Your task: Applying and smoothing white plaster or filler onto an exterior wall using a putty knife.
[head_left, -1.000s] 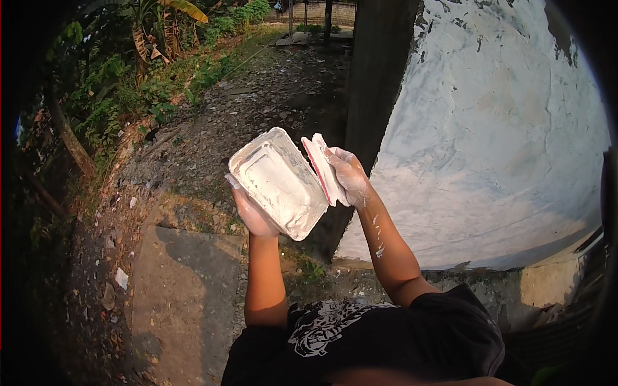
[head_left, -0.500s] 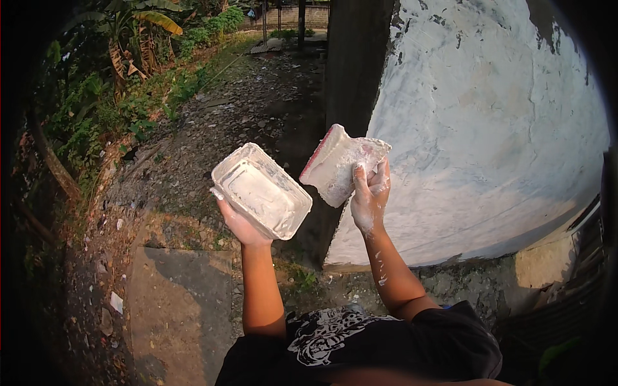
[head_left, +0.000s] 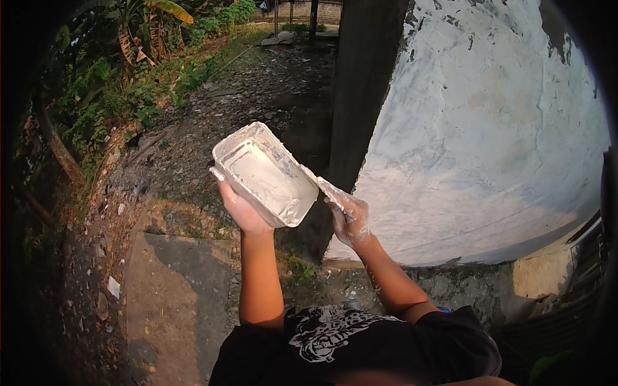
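My left hand [head_left: 240, 204] is wrapped round the lower left side of a rectangular tub [head_left: 293, 219], its walls smeared with white plaster. Wet off-white plaster [head_left: 261, 172] covers the bottom of the tub. In my right hand [head_left: 351, 220] is a plaster-coated scraper [head_left: 331, 192], seen nearly edge-on. Its far edge meets the tub's right rim, and part of the blade is hidden there. White smears coat the fingers of my right hand and spot the forearm.
A wall [head_left: 476, 141] with patchy white plaster rises close on the right, its dark corner side facing the passage. Rubble ground [head_left: 251, 83] stretches ahead on the left, bordered by plants [head_left: 90, 122]. A concrete slab [head_left: 174, 289] lies below my left arm.
My right hand has brought the scraper down and left to the tub's rim, turning it from its broad face to edge-on. The tub is slightly higher in the picture.
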`<action>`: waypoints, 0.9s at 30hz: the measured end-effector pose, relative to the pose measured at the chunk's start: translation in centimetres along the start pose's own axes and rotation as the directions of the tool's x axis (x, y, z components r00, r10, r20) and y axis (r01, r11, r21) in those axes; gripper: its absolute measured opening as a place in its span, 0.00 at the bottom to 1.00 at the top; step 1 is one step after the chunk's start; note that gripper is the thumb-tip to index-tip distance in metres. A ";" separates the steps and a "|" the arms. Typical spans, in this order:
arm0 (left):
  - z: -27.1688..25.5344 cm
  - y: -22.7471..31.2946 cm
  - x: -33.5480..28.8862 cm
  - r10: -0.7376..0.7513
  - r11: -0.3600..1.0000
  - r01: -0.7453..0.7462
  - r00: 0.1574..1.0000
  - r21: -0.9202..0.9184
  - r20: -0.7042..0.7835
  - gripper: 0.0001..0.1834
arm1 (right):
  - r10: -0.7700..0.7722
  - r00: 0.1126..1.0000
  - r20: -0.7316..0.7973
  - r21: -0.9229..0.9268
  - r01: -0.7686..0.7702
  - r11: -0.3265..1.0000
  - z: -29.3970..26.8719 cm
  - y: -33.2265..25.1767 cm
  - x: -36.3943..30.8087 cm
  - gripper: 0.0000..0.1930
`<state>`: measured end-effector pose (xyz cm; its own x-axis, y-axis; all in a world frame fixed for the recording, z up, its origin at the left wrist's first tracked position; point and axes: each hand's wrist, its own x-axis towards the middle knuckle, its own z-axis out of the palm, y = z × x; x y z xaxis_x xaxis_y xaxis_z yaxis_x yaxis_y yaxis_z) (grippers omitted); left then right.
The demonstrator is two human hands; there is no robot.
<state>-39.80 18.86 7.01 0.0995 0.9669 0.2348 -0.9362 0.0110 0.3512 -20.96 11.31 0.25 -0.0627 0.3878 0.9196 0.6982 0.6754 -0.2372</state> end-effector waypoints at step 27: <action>-3.0 2.4 1.3 -0.001 1.000 -0.004 0.962 0.020 0.272 0.37 | 0.071 0.711 0.699 -0.367 0.272 0.890 -0.7 -5.4 14.9 0.22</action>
<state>-42.90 20.92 5.43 0.1887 0.8611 0.4720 -0.9298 0.0020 0.3682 -25.20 13.01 15.42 -0.4935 0.7626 0.4183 0.8659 0.4760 0.1537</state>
